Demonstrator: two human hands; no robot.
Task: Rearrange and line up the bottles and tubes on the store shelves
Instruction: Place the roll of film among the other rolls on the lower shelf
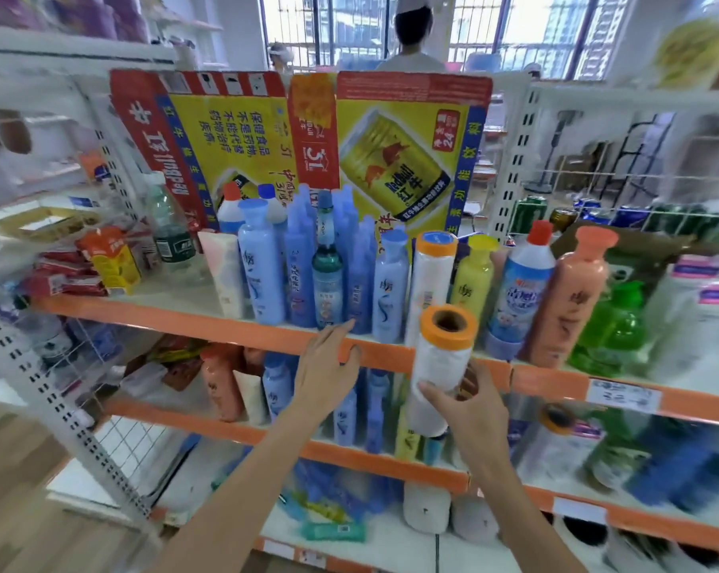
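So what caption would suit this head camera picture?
Right hand holds an orange-capped white roll before the orange-edged shelf of bottles; left hand rests open on its edge.

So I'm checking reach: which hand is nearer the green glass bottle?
Left. The left hand is just below the green glass bottle at the shelf edge; the right hand is lower right, holding the white roll.

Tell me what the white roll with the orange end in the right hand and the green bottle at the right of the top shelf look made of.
White roll with the orange end: likely wound plastic film, matte; open hollow core. Green bottle: translucent glossy plastic, probably.
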